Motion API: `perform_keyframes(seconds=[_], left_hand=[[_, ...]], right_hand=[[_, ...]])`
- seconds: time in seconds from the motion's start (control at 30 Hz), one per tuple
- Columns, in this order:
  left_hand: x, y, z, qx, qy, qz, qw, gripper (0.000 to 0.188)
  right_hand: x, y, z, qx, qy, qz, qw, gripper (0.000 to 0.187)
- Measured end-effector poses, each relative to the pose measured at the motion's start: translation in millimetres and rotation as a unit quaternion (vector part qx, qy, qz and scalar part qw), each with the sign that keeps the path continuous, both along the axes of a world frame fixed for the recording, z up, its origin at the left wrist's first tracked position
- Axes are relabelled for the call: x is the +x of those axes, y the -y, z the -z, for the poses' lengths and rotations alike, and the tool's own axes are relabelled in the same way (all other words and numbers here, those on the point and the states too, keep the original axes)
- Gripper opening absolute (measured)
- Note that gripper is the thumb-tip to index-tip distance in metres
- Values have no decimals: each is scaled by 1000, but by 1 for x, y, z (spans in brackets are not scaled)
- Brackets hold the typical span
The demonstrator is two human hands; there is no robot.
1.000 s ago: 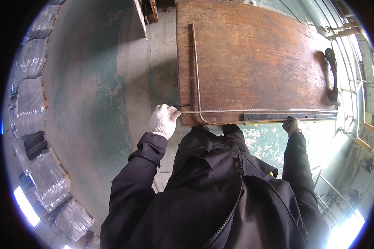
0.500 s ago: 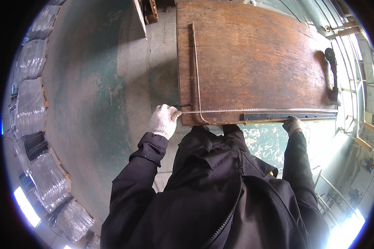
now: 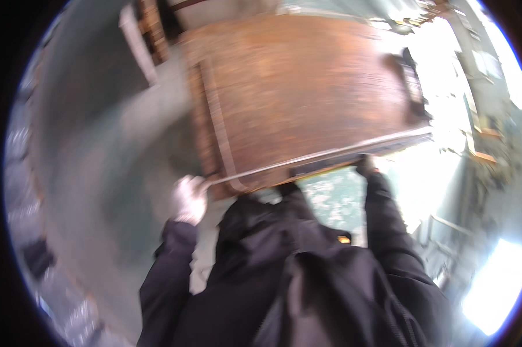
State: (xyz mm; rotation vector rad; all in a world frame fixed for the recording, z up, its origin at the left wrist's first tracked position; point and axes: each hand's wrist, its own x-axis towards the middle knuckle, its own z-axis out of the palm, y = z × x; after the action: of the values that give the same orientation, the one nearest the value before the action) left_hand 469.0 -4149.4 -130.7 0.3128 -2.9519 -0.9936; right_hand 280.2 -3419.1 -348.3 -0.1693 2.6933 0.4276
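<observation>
My left hand, in a white knit glove, is at the near left corner of a worn brown wooden table. Its fingers are pinched on the end of a long, thin, light measuring strip, which runs along the table's near edge to the right end. Beside the strip lies a dark flat bar. My right hand is at the near edge by this bar; blur hides its fingers. A thin rod with a curved near end lies across the table's left side, the strip passing over or under it.
A black long-handled tool lies at the table's right end. Upright boards stand beyond the far left corner. Wrapped stacks line the far left. Pale metal framing is at the right.
The whole view has turned and blurred, so the table appears tilted and further left. Both hands keep about the same places along its near edge, the left still on the strip's end.
</observation>
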Motion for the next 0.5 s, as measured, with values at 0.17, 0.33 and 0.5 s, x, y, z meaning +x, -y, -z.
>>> perform_keyframes(seconds=[0.17, 0.33, 0.5], left_hand=[[-1, 2, 0, -72, 46, 5, 996, 22], [3, 2, 9, -26, 68, -29, 997, 20], [-1, 3, 10, -33, 101, -23, 994, 21]], right_hand=[[-6, 64, -101, -2, 132, 163, 978, 46], [-11, 96, -147, -55, 79, 246, 965, 30], [-10, 90, -130, -172, 76, 415, 890, 33]])
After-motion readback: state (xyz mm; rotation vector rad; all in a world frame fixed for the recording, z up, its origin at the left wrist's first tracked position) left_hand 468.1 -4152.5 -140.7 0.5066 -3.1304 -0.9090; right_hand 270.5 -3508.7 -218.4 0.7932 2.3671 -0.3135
